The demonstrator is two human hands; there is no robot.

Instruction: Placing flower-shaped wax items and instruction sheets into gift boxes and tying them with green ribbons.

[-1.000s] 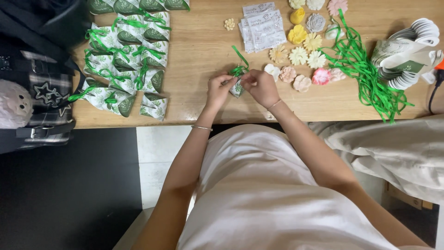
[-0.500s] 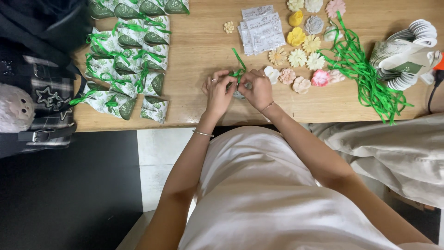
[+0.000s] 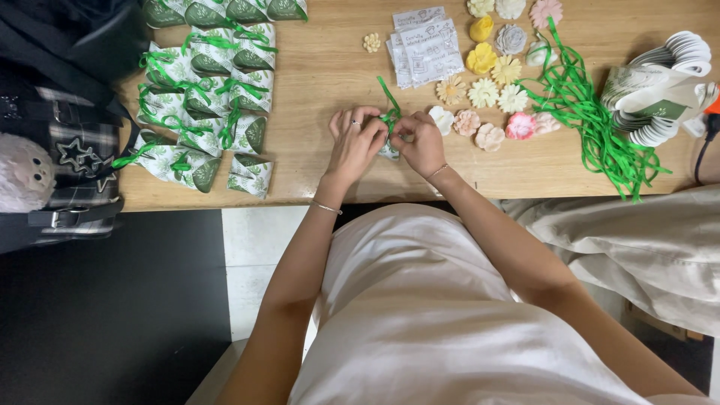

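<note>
Together, left hand (image 3: pixel 354 145) and right hand (image 3: pixel 420 142) pinch a green ribbon (image 3: pixel 389 112) (small pouch (image 3: pixel 388 151) beneath) over the wooden table (image 3: pixel 322 82).

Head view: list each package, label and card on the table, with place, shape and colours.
Wrapped packets: far left, leaf-print white and green, green ribbon ties.
Small packet: centre, between both hands, green ribbon.
Printed sachets: top centre, flat white rectangles.
Card stack: far right, fanned, white and green.

The wooden surface (image 3: pixel 322 82) is showing a smooth, matt grain. The green ribbon (image 3: pixel 389 112) is looking glossy and satiny, the small packet (image 3: pixel 389 150) like printed paper, the bracelet (image 3: pixel 325 207) like thin shiny metal.
</note>
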